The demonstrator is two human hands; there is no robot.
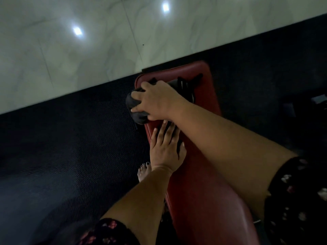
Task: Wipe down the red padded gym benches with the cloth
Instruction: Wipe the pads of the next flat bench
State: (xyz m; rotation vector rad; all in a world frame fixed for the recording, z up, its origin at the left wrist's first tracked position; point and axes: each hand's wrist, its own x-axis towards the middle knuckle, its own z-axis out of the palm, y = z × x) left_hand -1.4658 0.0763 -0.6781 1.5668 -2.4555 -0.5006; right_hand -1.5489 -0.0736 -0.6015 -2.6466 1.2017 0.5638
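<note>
A long red padded bench (203, 183) runs from the bottom right up to the middle of the head view. Near its far end my right hand (157, 99) grips a dark grey cloth (136, 110), bunched over the bench's left edge, with fingers curled round it. Part of the cloth trails behind the hand across the pad. My left hand (166, 145) rests flat on the pad just below, fingers straight and pointing toward the cloth. My right forearm crosses over the bench.
Black textured rubber matting (62, 147) surrounds the bench. Beyond it lies glossy pale marble floor (88, 41) with light reflections. My bare foot (144, 171) stands on the mat left of the bench. Dark equipment (315, 103) shows at the right edge.
</note>
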